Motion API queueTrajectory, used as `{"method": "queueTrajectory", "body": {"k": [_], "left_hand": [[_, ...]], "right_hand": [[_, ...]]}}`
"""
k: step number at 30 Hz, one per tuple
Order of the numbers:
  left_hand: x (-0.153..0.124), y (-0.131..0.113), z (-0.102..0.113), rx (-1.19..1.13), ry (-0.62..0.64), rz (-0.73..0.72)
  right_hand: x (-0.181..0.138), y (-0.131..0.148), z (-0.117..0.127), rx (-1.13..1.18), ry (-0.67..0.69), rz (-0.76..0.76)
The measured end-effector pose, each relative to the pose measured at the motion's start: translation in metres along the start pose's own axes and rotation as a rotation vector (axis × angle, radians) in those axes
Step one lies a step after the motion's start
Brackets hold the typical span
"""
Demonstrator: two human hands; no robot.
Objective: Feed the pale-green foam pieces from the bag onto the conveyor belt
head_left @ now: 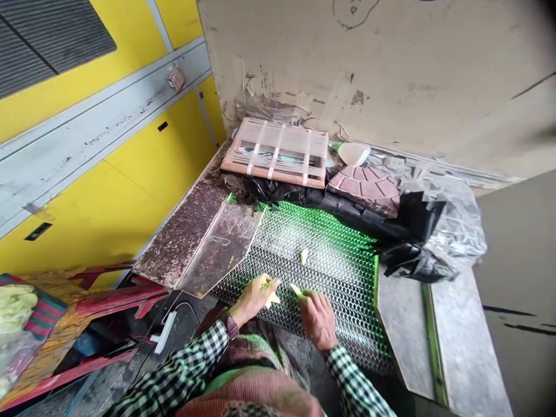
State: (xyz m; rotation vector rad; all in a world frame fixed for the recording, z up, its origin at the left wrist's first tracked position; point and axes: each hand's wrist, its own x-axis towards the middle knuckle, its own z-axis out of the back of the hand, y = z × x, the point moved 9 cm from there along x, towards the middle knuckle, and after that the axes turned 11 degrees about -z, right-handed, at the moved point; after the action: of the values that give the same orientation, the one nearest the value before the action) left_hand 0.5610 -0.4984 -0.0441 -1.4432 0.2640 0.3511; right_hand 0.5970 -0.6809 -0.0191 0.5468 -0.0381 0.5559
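Observation:
My left hand (257, 298) is closed over the wire-mesh belt, its fingers pinching a small pale-yellow pointed piece (273, 299) whose kind I cannot make out. To its right, my right hand (319, 319) has its fingers wrapped round a slim yellow-green piece (297, 291) with a pale tip that points toward the left hand. Farther up the mesh belt (347, 315) lies one more small pale-yellow piece (304, 256), apart from both hands. Green light tints the belt's far end.
Metal side plates flank the belt, left (228, 246) and right (406, 324). Black plastic wrapping (347, 211) crosses the far end, under a wooden frame (280, 152) and a pinkish fan-shaped slab (365, 186). Yellow panels (143, 185) and a red frame (117, 298) stand left.

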Motion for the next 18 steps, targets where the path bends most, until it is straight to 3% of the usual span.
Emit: {"method": "queueTrajectory", "body": {"k": [3,7,12,14,18], "left_hand": [[-0.004,-0.005,-0.008,-0.003,0.057,-0.033],[-0.003,-0.016,-0.026,0.021,0.161,-0.140],[-0.007,-0.014,-0.034,-0.109,0.220,-0.064],[-0.011,-0.009,-0.035,-0.199,0.218,0.017],[-0.015,0.001,-0.026,-0.362,0.111,0.109]], "right_hand": [[-0.002,0.008,0.006,0.116,0.042,-0.125],[0.011,0.023,0.013,0.551,0.171,-0.358],[0.022,0.036,0.012,0.675,0.300,-0.349],[0.024,0.028,0.011,0.636,0.241,-0.345],[0.023,0.005,0.019,0.337,-0.073,-0.268]]}}
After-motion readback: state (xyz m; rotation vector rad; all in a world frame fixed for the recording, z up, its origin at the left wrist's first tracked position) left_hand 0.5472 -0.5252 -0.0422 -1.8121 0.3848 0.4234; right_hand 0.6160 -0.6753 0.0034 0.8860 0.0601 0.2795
